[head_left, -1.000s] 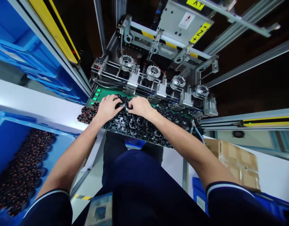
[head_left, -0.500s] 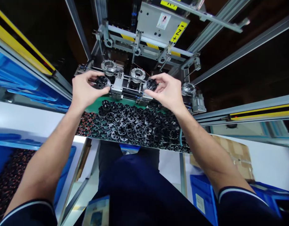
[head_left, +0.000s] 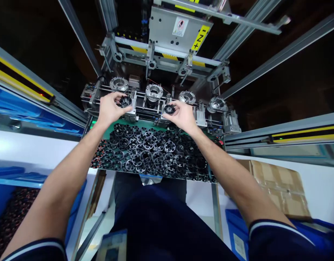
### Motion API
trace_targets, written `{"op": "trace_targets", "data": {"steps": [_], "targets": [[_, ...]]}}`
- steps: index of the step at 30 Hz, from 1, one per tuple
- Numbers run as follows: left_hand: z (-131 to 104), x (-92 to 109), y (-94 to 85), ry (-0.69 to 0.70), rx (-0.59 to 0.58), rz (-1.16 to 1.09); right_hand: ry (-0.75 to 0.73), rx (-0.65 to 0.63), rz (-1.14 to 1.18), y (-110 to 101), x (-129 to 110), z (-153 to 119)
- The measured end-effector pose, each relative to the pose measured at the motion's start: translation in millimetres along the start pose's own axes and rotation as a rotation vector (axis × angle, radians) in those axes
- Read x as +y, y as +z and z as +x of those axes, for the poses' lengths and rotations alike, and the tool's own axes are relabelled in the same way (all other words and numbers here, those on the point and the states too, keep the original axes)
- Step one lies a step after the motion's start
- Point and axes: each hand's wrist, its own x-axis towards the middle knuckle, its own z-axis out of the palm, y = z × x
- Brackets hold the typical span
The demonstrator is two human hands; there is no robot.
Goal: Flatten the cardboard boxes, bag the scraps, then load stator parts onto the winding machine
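Each hand, left hand [head_left: 110, 108] and right hand [head_left: 182, 115], grasps one black ring [head_left: 125, 101] near the machine's round holders [head_left: 154, 92] (all four look unfilled); a heap of rings [head_left: 153, 152] remains on the desk.

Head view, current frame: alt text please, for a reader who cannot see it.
A person's left hand and right hand each hold a black toothed ring just in front of a row of round metal fixtures on a machine. Below the hands, a green tray is heaped with more black rings.
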Motion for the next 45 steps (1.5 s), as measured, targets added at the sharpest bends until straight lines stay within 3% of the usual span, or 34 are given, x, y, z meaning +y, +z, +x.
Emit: {"op": "trace_targets", "data": {"steps": [3, 5, 7, 10, 14, 20, 28, 33, 37, 41, 45], "targets": [[-1, 6, -5.6, 0.019, -0.096, 0.062, 0.047, -0.085, 0.03, -1, -8, -5], [-12, 18, -12.3, 0.077, -0.111, -0.037, 0.057, -0.063, 0.177, -7, -21, -18], [-33, 37, -20.0, 0.115, -0.092, -0.256, 0.066, -0.052, 0.395, -16, -40, -39], [-77, 73, -33.5, 0.108, -0.106, -0.538, 0.094, -0.137, 0.655, -37, -74, -75], [-125, 112, -56.5, 0.037, -0.258, -0.67, 0.147, -0.24, 0.763, -66, -113, -111], [-158, 132, -80.0, -0.016, -0.373, -0.763, 0.22, -0.257, 1.021, -91, -139, -145], [-183, 159, -91.9, -0.152, -0.563, -0.967, 0.292, -0.515, 1.357, -95, -154, -174], [-189, 160, -92.8, -0.221, -0.623, -1.067, 0.312, -0.489, 1.319, -89, -159, -178], [-183, 147, -87.1, -0.233, -0.588, -1.097, 0.301, -0.44, 1.249, -84, -158, -171], [-168, 128, -77.4, -0.221, -0.541, -1.093, 0.304, -0.361, 1.116, -85, -146, -148], [-129, 95, -68.8, -0.087, -0.361, -0.868, 0.166, -0.171, 0.846, -84, -117, -104]]}}
